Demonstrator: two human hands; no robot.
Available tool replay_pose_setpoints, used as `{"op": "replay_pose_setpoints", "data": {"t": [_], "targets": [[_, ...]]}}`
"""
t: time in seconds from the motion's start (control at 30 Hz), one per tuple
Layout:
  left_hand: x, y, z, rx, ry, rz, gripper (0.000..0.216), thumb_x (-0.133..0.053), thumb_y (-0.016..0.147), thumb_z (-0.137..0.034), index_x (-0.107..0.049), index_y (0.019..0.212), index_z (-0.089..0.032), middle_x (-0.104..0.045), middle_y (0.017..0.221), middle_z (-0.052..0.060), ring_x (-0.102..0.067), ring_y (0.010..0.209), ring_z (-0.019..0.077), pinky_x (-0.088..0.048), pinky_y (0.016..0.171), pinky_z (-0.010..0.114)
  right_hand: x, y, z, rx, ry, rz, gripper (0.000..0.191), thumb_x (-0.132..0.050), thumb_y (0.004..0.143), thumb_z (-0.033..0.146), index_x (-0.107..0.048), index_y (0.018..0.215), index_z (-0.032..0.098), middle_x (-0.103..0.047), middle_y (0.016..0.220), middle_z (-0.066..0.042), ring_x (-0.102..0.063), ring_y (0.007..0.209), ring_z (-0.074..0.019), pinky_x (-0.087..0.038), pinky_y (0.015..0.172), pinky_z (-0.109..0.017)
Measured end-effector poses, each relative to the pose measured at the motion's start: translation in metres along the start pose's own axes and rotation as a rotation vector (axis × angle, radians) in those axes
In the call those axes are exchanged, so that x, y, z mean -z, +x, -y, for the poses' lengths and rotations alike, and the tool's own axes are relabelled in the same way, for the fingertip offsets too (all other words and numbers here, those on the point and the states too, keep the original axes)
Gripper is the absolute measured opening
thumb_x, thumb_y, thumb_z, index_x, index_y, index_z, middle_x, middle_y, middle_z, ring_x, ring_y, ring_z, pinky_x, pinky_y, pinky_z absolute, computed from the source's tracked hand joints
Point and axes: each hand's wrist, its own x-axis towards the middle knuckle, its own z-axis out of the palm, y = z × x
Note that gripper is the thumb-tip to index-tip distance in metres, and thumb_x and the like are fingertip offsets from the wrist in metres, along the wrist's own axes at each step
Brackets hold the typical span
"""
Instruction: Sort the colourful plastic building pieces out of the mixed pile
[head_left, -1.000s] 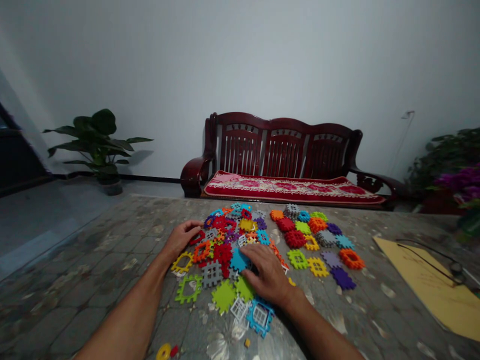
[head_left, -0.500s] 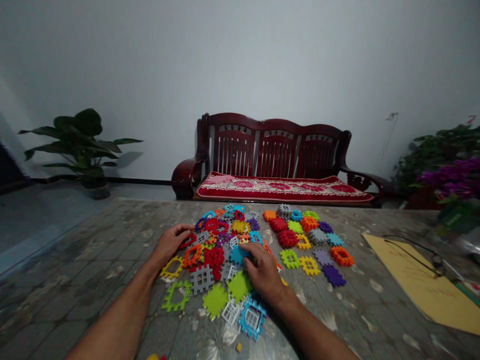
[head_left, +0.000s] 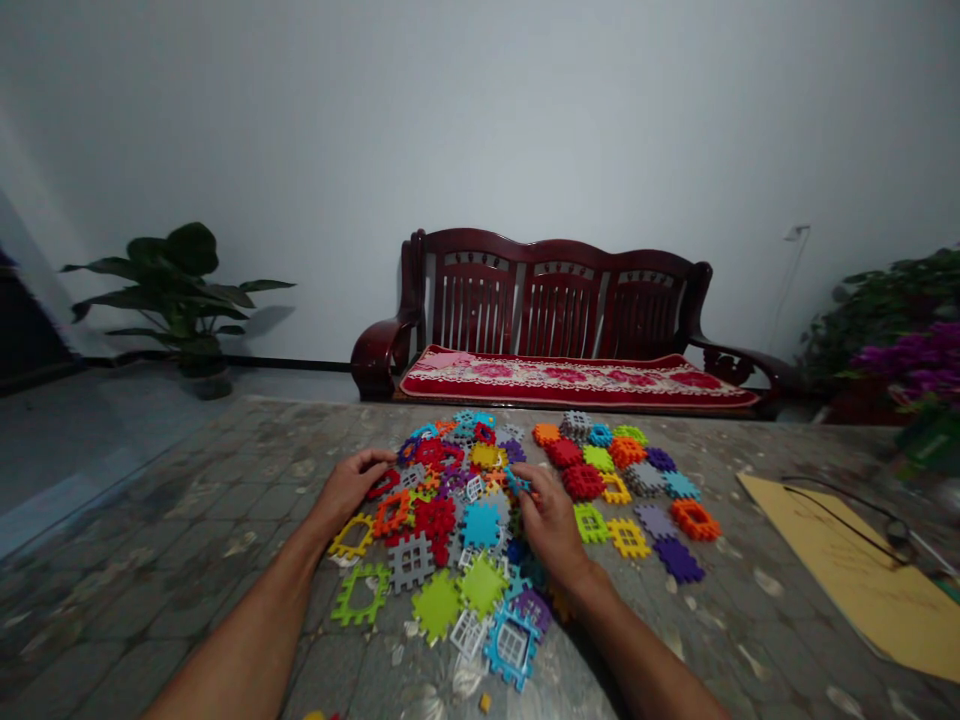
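Note:
My left hand rests at the left edge of a heap of toothed plastic building tiles. Its fingers reach toward a red frame tile, with a gap between them and nothing seen in them. In my right hand a blue toothed tile is pinched, tilted on edge above the right side of the heap. Just left of that hand lies a flat blue tile. Nearer me are lime green tiles, a white window piece and a blue frame tile around a window insert.
Right of the heap, tiles lie sorted by colour, such as a red stack and a dark purple tile. A yellow folder with glasses is farther right. Behind the table stands a wooden bench.
My right hand has lifted from the flat blue tile, moved slightly up and right, and now holds a blue tile on edge. My left hand stays beside the red frame tile.

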Motion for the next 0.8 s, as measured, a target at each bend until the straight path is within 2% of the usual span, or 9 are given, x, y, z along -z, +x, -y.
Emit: {"op": "replay_pose_setpoints", "data": {"t": [0.2, 0.43, 0.57, 0.8], "targets": [[-0.001, 0.0, -0.001, -0.014, 0.019, 0.0, 0.035, -0.069, 0.056, -0.046, -0.074, 0.077, -0.019, -0.076, 0.077, 0.003, -0.066, 0.068, 0.02, -0.052, 0.067, 0.031, 0.003, 0.01, -0.033, -0.087, -0.126, 0.005, 0.051, -0.05, 0.074, 0.013, -0.061, 0.123, 0.021, -0.063, 0.123, -0.006, -0.054, 0.117, -0.0243, -0.041, 0.104, -0.044], [0.0, -0.003, -0.007, -0.008, 0.021, -0.009, 0.031, -0.07, 0.055, -0.044, -0.073, 0.074, -0.02, -0.076, 0.078, 0.004, -0.068, 0.072, 0.0214, -0.053, 0.071, 0.032, -0.002, 0.012, -0.044, -0.16, -0.171, 0.173, 0.072, -0.055, 0.064, 0.011, -0.052, 0.136, 0.02, -0.055, 0.136, -0.009, -0.047, 0.127, -0.0274, -0.036, 0.108, -0.047], [0.0, -0.002, -0.005, -0.008, 0.025, -0.008, 0.03, -0.069, 0.056, -0.043, -0.074, 0.076, -0.02, -0.076, 0.078, 0.003, -0.068, 0.073, 0.0217, -0.053, 0.072, 0.032, -0.003, 0.012, -0.041, -0.188, -0.239, 0.252, 0.068, -0.057, 0.071, 0.016, -0.049, 0.138, 0.018, -0.054, 0.138, -0.011, -0.047, 0.127, -0.0288, -0.036, 0.108, -0.046], [-0.001, -0.003, -0.006, -0.006, 0.058, -0.012, 0.032, -0.068, 0.057, -0.044, -0.073, 0.077, -0.02, -0.076, 0.078, 0.003, -0.068, 0.073, 0.0221, -0.053, 0.072, 0.032, 0.0, 0.012, -0.032, -0.141, -0.275, 0.288, 0.056, -0.059, 0.077, 0.023, -0.055, 0.133, 0.017, -0.06, 0.13, -0.012, -0.052, 0.121, -0.0278, -0.039, 0.103, -0.042]]}}
